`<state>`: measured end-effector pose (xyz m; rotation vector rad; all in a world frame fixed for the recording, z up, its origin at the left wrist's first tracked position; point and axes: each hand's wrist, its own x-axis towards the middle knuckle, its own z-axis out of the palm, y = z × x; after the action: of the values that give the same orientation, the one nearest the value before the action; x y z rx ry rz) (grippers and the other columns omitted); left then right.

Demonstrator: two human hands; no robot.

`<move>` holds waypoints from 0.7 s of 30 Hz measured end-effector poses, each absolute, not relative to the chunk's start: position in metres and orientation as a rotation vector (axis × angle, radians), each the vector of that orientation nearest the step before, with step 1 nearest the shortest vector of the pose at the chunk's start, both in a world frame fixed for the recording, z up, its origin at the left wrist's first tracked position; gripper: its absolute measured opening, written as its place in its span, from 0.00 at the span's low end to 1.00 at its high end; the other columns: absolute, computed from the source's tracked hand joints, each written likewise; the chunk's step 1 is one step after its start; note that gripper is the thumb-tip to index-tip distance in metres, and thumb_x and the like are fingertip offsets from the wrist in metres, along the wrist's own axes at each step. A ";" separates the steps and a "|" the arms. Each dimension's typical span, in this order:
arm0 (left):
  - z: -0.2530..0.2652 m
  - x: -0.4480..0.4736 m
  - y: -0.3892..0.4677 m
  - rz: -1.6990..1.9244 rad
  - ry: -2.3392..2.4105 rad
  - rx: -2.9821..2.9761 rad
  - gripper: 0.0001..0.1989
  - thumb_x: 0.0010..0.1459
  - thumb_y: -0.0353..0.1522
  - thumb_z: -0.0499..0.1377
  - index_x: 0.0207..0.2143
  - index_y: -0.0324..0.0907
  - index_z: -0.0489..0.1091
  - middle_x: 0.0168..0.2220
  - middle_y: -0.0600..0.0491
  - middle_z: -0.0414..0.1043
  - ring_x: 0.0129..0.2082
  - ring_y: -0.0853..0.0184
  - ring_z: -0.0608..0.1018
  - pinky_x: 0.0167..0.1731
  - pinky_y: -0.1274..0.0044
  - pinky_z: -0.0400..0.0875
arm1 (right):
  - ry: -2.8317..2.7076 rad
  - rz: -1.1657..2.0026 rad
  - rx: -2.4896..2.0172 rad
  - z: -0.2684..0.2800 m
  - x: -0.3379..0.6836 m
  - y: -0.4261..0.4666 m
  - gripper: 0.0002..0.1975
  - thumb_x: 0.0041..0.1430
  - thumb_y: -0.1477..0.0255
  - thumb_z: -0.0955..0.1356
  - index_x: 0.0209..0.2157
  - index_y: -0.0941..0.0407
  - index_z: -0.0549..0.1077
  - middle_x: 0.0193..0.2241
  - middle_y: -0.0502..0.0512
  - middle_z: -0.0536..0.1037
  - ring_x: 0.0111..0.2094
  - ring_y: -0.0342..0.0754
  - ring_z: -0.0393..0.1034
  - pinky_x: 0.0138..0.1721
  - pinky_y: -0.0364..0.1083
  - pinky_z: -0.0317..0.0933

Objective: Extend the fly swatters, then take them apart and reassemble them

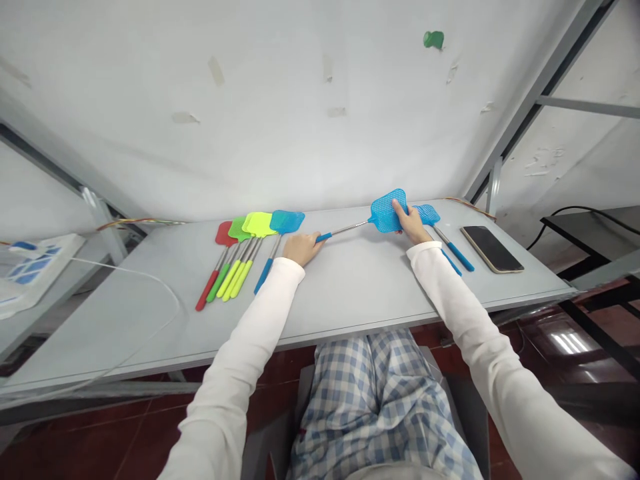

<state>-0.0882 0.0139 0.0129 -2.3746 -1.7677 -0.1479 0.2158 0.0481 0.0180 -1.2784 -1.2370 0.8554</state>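
Observation:
A blue fly swatter (383,215) with a metal rod is stretched between my two hands above the table. My left hand (301,249) is closed round its blue handle. My right hand (411,224) pinches the edge of its mesh head, thumb on the front. Left of my left hand lie a red fly swatter (225,233), a green fly swatter (238,230), several yellow fly swatters (260,224) and a blue fly swatter (287,221), side by side. Beyond my right hand more blue fly swatters (429,214) lie on the table, partly hidden by my right arm.
A smartphone (492,249) lies on the grey table (350,293) at the right. A white wall stands behind the table, with metal frame posts (493,183) at its sides. A thin white cable (150,275) crosses the left end, near a white-and-blue object (37,270).

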 end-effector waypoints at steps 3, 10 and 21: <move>0.013 -0.083 0.012 -0.161 -1.792 -2.387 0.25 0.65 0.46 0.43 0.45 0.44 0.74 0.37 0.43 0.79 0.41 0.55 0.79 0.32 0.72 0.63 | -1.201 0.893 -1.268 0.014 0.222 0.053 0.31 0.47 0.37 0.63 0.22 0.53 0.64 0.13 0.48 0.66 0.13 0.41 0.60 0.10 0.42 0.51; 0.016 -0.082 0.009 -0.248 -1.896 -2.341 0.21 0.64 0.43 0.46 0.44 0.45 0.75 0.38 0.45 0.79 0.41 0.55 0.79 0.33 0.72 0.63 | -1.111 0.933 -1.281 0.013 0.221 0.058 0.32 0.48 0.36 0.60 0.23 0.53 0.61 0.14 0.47 0.64 0.14 0.41 0.59 0.10 0.41 0.49; 0.012 -0.078 0.006 -0.172 -1.891 -2.357 0.21 0.64 0.41 0.44 0.46 0.43 0.74 0.39 0.41 0.78 0.41 0.55 0.79 0.35 0.71 0.65 | -1.215 0.729 -1.216 0.018 0.220 0.050 0.30 0.47 0.38 0.63 0.19 0.52 0.60 0.13 0.45 0.58 0.14 0.41 0.54 0.13 0.43 0.50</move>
<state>-0.0779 0.0060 0.0116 -2.3574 -1.8911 -0.1715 0.2199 0.0499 0.0183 -1.2163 -1.2150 0.7291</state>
